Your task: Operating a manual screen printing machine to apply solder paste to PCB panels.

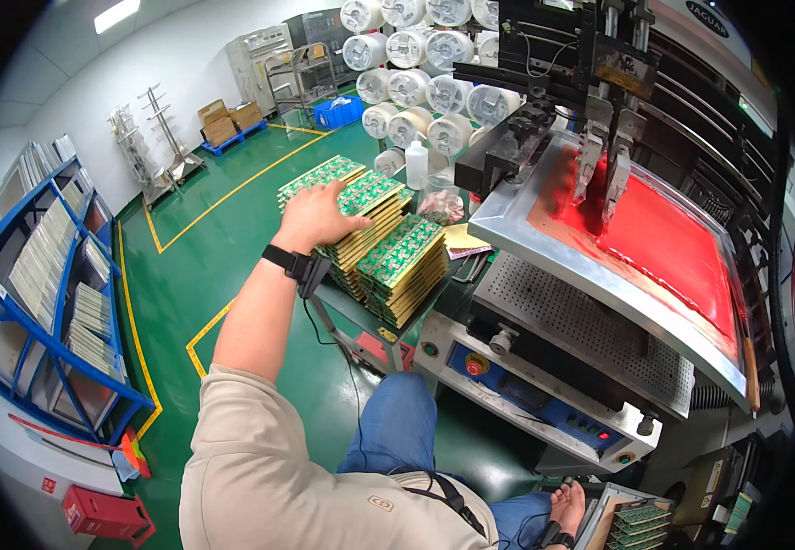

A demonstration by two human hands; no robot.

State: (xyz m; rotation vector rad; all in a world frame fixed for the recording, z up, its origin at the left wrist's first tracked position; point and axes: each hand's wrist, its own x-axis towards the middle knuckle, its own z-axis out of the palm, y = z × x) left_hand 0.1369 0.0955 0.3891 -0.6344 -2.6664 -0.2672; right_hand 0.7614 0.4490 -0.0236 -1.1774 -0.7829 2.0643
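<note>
Left hand (320, 218) lay over the stacked green circuit boards (375, 231), thumb apart from the fingers; I could not tell whether it grasped any. One stack stood to the right of that hand, nearer the wearer, on the same metal stand (352, 310). Beyond and right of the fingers: white squeeze bottle (416, 165). Farther right: silver screen-printing frame (507, 220) bearing red ink (668, 243). Right hand (568, 506) was well apart, low, its hold unclear; more circuit boards (638, 527) lay to its right.
</note>
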